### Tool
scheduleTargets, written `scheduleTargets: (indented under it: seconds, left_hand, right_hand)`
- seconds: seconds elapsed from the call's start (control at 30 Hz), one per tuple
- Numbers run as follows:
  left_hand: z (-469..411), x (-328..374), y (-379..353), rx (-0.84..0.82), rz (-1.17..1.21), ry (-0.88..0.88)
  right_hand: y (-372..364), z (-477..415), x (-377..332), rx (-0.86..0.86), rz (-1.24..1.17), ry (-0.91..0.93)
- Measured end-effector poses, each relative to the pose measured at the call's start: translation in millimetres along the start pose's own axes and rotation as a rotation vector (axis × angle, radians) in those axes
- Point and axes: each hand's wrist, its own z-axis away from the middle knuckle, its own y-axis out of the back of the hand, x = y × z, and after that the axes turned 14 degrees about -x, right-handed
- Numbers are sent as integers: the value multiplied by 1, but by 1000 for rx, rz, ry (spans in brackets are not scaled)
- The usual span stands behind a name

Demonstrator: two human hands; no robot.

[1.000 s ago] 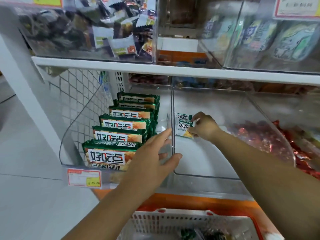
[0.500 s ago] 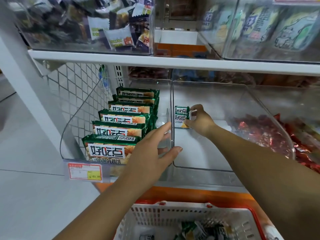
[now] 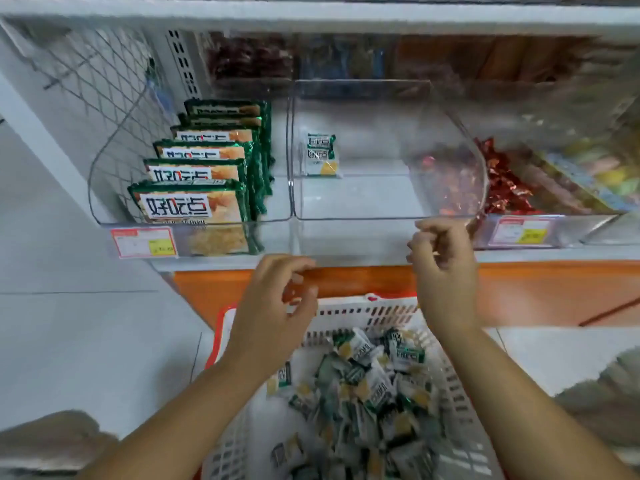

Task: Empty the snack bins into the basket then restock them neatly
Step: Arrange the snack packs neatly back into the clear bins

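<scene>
We have both hands free over the basket, one packet in the middle bin.
Nearest us, the white basket (image 3: 346,311) holds a heap of small snack packets (image 3: 363,386). Our left hand (image 3: 273,306) and right hand (image 3: 443,268) hover near its far rim, fingers loosely curled, gripping nothing. Beyond, the clear middle bin (image 3: 360,233) has a single packet (image 3: 322,155) standing near its left wall. Green packs (image 3: 194,206) line the left bin, red candies (image 3: 502,188) fill the right one.

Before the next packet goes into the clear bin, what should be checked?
1. left hand free: ok, holds nothing.
2. right hand free: ok, holds nothing.
3. small packet upright in the middle bin: ok, beside its left wall.
4. Room in that bin: ok, only one packet there.
5. basket stocked below the hands: ok.
6. loose packets in it sorted: not ok, jumbled.
</scene>
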Motion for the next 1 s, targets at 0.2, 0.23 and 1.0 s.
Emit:
scheduleTargets:
  seconds: [0.2, 0.23, 1.0]
  left_hand:
    - [37, -49, -108, -569, 13, 333]
    - [43, -54, -123, -608, 34, 365]
    - [29, -71, -154, -678, 312, 633]
  right_hand:
    - [44, 111, 138, -586, 329, -676]
    - [49, 122, 151, -633, 390, -718]
    - [35, 130, 135, -550, 245, -843]
